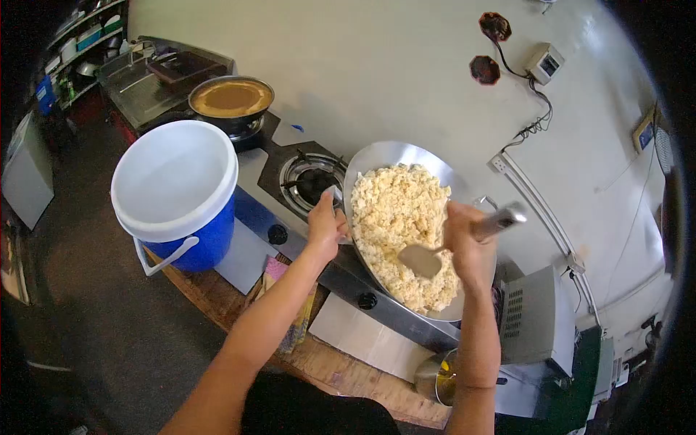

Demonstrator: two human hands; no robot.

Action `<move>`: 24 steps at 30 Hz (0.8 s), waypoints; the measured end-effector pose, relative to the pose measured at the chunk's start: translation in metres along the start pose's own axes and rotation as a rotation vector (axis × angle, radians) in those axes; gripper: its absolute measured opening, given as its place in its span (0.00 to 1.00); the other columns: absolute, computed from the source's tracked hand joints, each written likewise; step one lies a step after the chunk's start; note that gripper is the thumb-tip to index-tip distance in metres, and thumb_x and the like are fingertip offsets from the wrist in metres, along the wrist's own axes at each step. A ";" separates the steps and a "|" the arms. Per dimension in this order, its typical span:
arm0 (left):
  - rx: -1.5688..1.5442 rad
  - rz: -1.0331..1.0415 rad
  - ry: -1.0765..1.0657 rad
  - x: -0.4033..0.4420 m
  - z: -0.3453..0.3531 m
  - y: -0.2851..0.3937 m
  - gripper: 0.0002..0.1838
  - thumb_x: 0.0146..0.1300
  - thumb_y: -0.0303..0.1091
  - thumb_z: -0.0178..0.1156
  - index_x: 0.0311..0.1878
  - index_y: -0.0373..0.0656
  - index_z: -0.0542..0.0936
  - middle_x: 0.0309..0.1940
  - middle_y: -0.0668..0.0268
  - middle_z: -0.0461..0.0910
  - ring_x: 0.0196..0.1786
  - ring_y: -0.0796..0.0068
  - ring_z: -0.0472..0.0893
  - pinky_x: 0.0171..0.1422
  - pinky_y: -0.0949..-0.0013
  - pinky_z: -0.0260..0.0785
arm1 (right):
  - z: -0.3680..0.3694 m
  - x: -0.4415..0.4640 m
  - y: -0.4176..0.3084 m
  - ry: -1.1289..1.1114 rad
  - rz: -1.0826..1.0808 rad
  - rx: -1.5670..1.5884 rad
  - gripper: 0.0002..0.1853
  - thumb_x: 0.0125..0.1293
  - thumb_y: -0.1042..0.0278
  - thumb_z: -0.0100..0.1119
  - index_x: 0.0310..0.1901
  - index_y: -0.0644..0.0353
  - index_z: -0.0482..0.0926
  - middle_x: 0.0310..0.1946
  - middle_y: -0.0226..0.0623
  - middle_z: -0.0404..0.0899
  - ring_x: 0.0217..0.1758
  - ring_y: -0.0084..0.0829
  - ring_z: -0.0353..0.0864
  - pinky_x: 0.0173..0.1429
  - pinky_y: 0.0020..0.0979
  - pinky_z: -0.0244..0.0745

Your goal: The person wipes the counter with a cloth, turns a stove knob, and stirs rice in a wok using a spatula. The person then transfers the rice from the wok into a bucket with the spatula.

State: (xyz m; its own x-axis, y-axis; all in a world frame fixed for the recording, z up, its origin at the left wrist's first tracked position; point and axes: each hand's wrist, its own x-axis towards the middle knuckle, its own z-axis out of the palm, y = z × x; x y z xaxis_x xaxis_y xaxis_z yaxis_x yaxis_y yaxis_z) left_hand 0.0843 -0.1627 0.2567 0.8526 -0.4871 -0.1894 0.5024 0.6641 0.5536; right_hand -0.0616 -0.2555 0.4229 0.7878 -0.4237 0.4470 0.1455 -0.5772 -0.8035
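Observation:
A large metal wok (388,154) stands on the stove, full of pale yellow, crumbly food (402,210) that looks like fried rice. My left hand (328,226) is closed around the wok's left edge, where a bit of grey-white material shows above the fingers. Over the food, my right hand (467,243) grips a spatula (420,261) by its thick metal handle. The flat blade points left and hangs just above or against the food; I cannot tell which. My right fingers partly hide the spatula's shaft.
A blue bucket (196,239) with a white inside stands left of the stove. Behind it, a pan (232,98) of brown liquid sits near a bare burner (313,177). A metal pot (435,380) and a grey appliance (540,315) are at right.

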 end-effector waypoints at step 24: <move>0.023 -0.019 -0.048 -0.009 -0.003 -0.001 0.16 0.65 0.50 0.38 0.42 0.47 0.63 0.10 0.76 0.48 0.12 0.81 0.50 0.22 0.71 0.54 | -0.055 -0.046 0.101 0.229 0.077 -0.039 0.20 0.59 0.58 0.52 0.14 0.55 0.61 0.12 0.24 0.60 0.16 0.17 0.56 0.20 0.22 0.51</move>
State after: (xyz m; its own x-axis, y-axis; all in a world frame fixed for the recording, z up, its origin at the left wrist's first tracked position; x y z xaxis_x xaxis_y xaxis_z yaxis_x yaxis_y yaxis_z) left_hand 0.0765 -0.1578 0.2556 0.8346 -0.5268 -0.1609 0.5146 0.6416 0.5688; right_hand -0.1160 -0.3329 0.3434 0.6390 -0.6121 0.4659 0.0633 -0.5618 -0.8249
